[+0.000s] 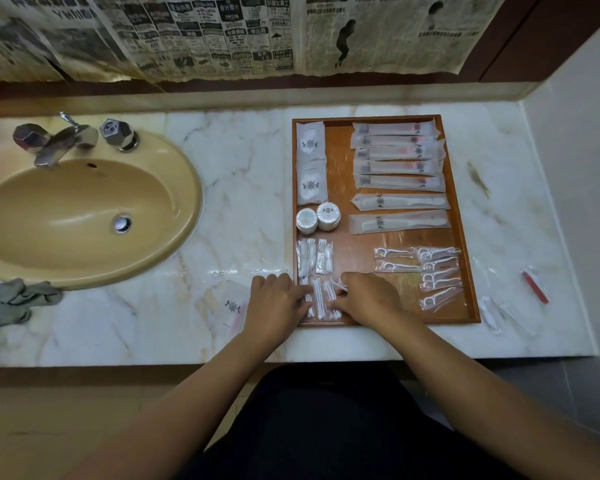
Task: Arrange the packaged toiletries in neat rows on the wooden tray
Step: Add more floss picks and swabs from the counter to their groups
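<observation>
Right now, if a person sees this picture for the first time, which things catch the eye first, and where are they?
The wooden tray on the marble counter, right of centre, draws the eye first, with wrapped toiletries in rows. At its near left corner the left hand presses and the right hand pinches swab packets. The yellow sink sits far left.

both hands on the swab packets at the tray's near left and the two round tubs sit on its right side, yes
No: the head view shows the two round tubs on the left side of the tray. Left hand and right hand are on the swab packets at its near left.
</observation>
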Demonstrator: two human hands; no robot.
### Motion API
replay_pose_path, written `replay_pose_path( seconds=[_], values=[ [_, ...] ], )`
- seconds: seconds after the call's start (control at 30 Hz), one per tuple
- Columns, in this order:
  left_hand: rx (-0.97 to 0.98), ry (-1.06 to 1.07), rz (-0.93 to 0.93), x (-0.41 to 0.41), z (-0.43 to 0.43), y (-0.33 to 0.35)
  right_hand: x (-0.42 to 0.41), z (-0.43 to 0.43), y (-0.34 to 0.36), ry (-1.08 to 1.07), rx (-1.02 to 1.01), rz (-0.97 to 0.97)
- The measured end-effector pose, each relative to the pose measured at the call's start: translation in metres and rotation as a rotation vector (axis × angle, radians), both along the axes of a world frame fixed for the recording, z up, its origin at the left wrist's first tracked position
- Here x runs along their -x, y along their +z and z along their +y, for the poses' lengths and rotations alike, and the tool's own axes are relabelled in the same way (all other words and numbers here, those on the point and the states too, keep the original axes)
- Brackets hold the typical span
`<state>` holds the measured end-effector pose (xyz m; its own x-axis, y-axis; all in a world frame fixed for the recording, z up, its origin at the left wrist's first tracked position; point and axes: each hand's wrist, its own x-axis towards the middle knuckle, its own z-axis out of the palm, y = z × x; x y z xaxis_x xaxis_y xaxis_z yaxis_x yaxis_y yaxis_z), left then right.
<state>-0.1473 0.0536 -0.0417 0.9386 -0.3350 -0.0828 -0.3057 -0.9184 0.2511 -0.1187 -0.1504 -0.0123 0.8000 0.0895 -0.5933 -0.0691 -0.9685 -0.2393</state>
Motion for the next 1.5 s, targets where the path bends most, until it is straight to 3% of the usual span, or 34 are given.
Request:
replay_pose_path(
  seconds=[0.17, 0.4, 0.6, 0.7, 0.83, 0.97, 1.23, 1.5],
  values=[
    [0.022, -0.151, -0.124, 0.0, 0.001, -0.005, 0.006, 0.006, -0.005, -0.048, -0.022, 0.021],
    [0.116, -0.109, -0.136, 0.0, 0.002, -0.007, 0.007, 0.009, 0.0, -0.133, -0.064, 0.057],
    [0.203, -0.04, -0.093, -0.011, -0.012, 0.003, 0.007, -0.023, 0.013, -0.322, -0.26, 0.056],
    [0.2, -0.093, -0.068, -0.024, -0.029, 0.008, 0.013, -0.055, 0.014, -0.275, -0.231, -0.029],
    [0.196, -0.176, -0.074, -0.039, -0.059, 0.007, 0.022, -0.089, 0.009, -0.192, -0.041, -0.186],
    [0.097, -0.33, -0.09, -0.056, -0.09, 0.003, 0.028, -0.112, -0.004, -0.156, -0.037, -0.396],
    [-0.106, -0.388, -0.029, -0.071, -0.114, -0.003, 0.026, -0.127, -0.023, -0.045, -0.006, -0.446],
    [-0.033, -0.349, -0.067, -0.062, -0.117, -0.007, 0.04, -0.135, -0.016, -0.006, -0.115, -0.493]
  ],
)
